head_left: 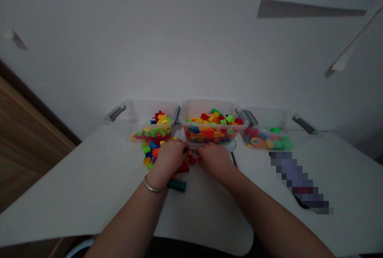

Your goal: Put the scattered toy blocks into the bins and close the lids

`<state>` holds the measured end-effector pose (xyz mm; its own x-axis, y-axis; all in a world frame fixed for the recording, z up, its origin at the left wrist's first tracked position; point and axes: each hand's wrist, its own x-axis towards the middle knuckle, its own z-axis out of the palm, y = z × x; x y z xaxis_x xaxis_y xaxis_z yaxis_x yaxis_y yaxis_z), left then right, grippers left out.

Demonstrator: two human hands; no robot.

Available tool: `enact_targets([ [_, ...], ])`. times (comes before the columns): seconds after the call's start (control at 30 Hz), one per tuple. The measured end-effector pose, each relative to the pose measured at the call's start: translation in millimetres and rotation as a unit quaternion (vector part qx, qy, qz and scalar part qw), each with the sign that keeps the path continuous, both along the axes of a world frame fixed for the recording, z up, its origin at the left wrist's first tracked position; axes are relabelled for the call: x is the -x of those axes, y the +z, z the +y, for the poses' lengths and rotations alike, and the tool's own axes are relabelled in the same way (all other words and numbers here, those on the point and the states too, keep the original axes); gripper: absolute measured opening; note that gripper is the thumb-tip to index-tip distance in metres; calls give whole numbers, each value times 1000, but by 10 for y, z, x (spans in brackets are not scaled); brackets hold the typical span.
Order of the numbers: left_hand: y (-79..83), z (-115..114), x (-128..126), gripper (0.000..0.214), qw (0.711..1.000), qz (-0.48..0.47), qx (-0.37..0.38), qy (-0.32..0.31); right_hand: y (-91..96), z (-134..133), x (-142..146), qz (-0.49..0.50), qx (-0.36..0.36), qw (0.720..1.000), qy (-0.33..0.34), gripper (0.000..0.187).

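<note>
Left to right: a wooden surface (26, 142) lies beside a white table (89, 186). On the table stand three clear plastic bins with grey clips. The left bin (149, 110) holds mixed plastic building bricks (155, 130). Loose bricks (151, 152) spill in front of it, beneath the left hand (170, 159), which wears a silver bangle (154, 185). A red brick (182, 168) and a dark green brick (176, 186) lie nearer the person. The right hand (215, 162) rests just beside the left, before the full middle bin (212, 110). Both hands are curled downward, close together; any grip is hidden. The right bin (266, 120) holds rounded pieces (269, 143). A pixelated object (299, 182) lies nearby, too obscured to identify.
</note>
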<state>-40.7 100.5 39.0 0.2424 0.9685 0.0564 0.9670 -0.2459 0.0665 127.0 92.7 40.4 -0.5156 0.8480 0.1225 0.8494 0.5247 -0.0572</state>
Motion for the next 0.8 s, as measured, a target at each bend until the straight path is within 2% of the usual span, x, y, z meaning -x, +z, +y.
enact_targets([
  [0.23, 5, -3, 5, 22, 1000, 10, -4, -10, -30, 20, -2, -15, 31, 999, -18, 24],
  [0.33, 11, -8, -5, 23, 1000, -3, 5, -12, 101, -10, -55, -21, 40, 999, -13, 19],
  [0.4, 12, -8, -12, 23, 1000, -13, 13, -12, 235, -32, -134, 10, 28, 999, -15, 17],
  [0.5, 0, 0, -10, 23, 999, -25, 19, -18, 422, -26, -320, 107, -35, 994, -7, 18],
  [0.6, -24, 12, 7, 23, 999, -36, 20, -20, 521, 46, -543, 198, -139, 970, -31, 24],
  [0.7, -43, 21, 25, 24, 998, -48, 21, -18, 526, 152, -720, 273, -243, 927, -83, 30],
  [0.8, -51, 26, 34, 23, 998, -56, 21, -19, 471, 260, -803, 309, -298, 895, -120, 31],
])
